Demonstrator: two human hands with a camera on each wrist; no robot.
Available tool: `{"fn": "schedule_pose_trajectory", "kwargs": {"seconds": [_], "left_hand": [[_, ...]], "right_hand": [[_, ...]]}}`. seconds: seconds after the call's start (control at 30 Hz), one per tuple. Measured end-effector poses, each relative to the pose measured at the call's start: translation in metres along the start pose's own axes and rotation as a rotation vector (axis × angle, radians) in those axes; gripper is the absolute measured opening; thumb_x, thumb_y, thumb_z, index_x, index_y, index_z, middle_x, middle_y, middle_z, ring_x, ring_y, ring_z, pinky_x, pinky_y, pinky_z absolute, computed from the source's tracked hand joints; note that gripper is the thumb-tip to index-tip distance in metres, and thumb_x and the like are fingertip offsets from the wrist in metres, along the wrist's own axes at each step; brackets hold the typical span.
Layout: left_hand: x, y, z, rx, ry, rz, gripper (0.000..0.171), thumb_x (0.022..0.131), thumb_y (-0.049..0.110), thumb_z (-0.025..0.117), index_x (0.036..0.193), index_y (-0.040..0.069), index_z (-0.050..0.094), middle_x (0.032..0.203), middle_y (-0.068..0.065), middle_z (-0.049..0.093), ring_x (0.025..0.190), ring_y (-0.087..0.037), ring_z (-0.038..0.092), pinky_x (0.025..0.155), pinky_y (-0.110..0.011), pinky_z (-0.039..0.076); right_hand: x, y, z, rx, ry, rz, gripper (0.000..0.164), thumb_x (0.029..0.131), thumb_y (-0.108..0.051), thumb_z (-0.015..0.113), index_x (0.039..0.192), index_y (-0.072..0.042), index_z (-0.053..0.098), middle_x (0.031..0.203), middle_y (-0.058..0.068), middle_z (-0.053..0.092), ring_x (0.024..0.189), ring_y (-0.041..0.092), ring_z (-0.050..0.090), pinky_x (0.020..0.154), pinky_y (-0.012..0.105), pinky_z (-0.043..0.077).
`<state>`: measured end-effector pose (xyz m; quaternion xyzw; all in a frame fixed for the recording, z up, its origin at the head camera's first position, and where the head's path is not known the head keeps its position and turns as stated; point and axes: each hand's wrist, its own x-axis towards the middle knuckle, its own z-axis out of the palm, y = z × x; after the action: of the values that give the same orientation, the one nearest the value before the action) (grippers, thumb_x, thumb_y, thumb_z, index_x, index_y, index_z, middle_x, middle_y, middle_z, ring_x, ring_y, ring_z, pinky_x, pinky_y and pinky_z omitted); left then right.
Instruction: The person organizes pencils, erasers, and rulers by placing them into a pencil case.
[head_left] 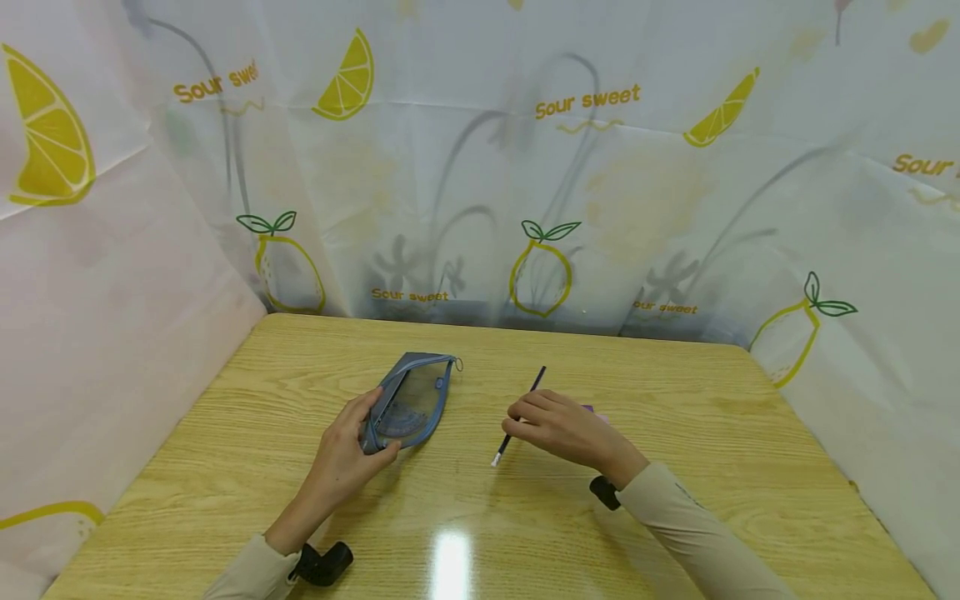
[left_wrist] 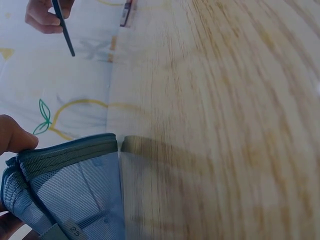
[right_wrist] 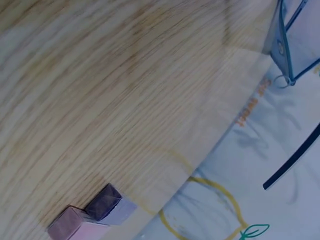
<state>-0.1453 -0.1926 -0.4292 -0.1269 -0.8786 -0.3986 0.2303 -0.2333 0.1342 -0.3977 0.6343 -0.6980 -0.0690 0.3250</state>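
Note:
My left hand (head_left: 348, 446) grips the near left end of a blue mesh pencil case (head_left: 442, 408), thumb at one side and fingers at the other. A zip runs along its edge with a ring at the far end, and a clear protractor (head_left: 402, 419) shows through the mesh. In the left wrist view the case (left_wrist: 80, 175) stands close over the wood. To the right, my right hand (head_left: 558, 429) pinches a slim dark pencil (head_left: 537, 377) above the table. Its whitish end points toward me and down; the dark end points away.
Just beyond my right hand lie two small blocks, one purple (head_left: 588, 408) and one pink (right_wrist: 75, 225), side by side on the wooden table (head_left: 675, 383). A white lemon-print sheet (head_left: 480, 167) hangs behind the table and at both sides.

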Motion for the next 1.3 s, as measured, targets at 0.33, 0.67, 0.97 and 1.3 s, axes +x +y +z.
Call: {"fn": "schedule_pose_trajectory", "kwargs": {"seconds": [0.33, 0.67, 0.97, 1.3], "left_hand": [[0.0, 0.001, 0.0, 0.0, -0.005, -0.003, 0.072, 0.073, 0.0, 0.081, 0.136, -0.01, 0.048, 0.13, -0.027, 0.052, 0.111, -0.044, 0.055, 0.075, -0.053, 0.052], [0.0, 0.001, 0.0, 0.001, 0.004, 0.012, 0.072, 0.072, -0.001, 0.082, 0.135, -0.01, 0.049, 0.129, -0.027, 0.053, 0.11, -0.043, 0.055, 0.076, -0.053, 0.051], [-0.002, 0.0, 0.001, 0.004, 0.01, 0.018, 0.072, 0.071, -0.002, 0.082, 0.135, -0.011, 0.048, 0.128, -0.028, 0.052, 0.109, -0.044, 0.056, 0.074, -0.053, 0.052], [-0.003, 0.0, 0.001, 0.01, 0.016, 0.03, 0.073, 0.07, -0.003, 0.082, 0.134, -0.011, 0.048, 0.128, -0.028, 0.052, 0.109, -0.044, 0.056, 0.076, -0.053, 0.051]], "right_hand": [[0.009, -0.002, -0.003, 0.029, -0.003, 0.0, 0.019, 0.101, -0.003, 0.048, 0.113, -0.013, 0.06, 0.109, 0.001, 0.06, 0.099, 0.016, 0.057, 0.085, 0.031, 0.047], [0.023, -0.006, -0.008, 0.032, 0.011, -0.014, 0.019, 0.103, -0.003, 0.044, 0.111, -0.013, 0.059, 0.107, 0.001, 0.06, 0.098, 0.016, 0.057, 0.085, 0.031, 0.047], [0.033, -0.008, -0.001, 0.035, 0.078, -0.032, 0.04, 0.108, -0.008, 0.02, 0.107, -0.013, 0.06, 0.105, 0.001, 0.06, 0.096, 0.016, 0.057, 0.086, 0.031, 0.047], [0.042, -0.011, -0.001, 0.048, 0.088, -0.032, 0.022, 0.105, -0.005, 0.04, 0.107, -0.013, 0.06, 0.106, 0.001, 0.061, 0.098, 0.015, 0.057, 0.088, 0.031, 0.046]]}}
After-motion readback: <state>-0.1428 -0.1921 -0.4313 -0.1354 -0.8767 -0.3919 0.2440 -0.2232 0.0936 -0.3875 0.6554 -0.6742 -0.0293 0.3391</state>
